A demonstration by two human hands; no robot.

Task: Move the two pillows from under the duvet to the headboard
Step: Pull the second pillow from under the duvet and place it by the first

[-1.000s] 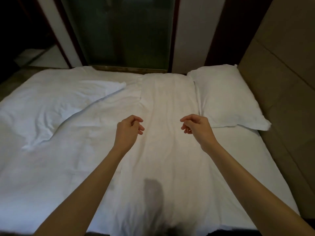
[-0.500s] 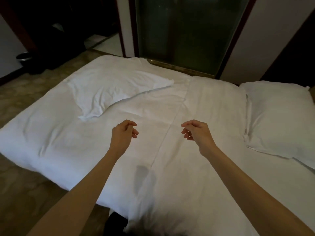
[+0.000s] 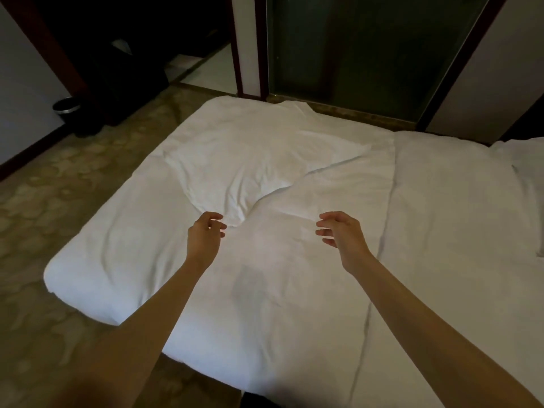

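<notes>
A white duvet (image 3: 294, 290) covers the bed. One white pillow (image 3: 528, 184) lies at the far right edge of the frame, only partly in view. Left of centre a flat, crumpled white shape (image 3: 250, 172) rests on the bed with its near edge tucked under a duvet fold; I cannot tell whether it is a pillow or turned-back duvet. My left hand (image 3: 206, 237) hovers just at its near corner, fingers loosely curled and apart, holding nothing. My right hand (image 3: 341, 234) hovers over the duvet to the right, also empty with fingers spread. The headboard is out of view.
The bed's foot corner (image 3: 76, 278) borders a tan patterned floor (image 3: 59, 201) on the left. A small black bin (image 3: 66, 105) stands by the far left wall. A dark glass door (image 3: 368, 48) and dark wooden frames run behind the bed.
The view has swung left toward the foot of the bed. The right pillow slid to the frame's edge and the headboard left the view. Both hands stay outstretched and empty.
</notes>
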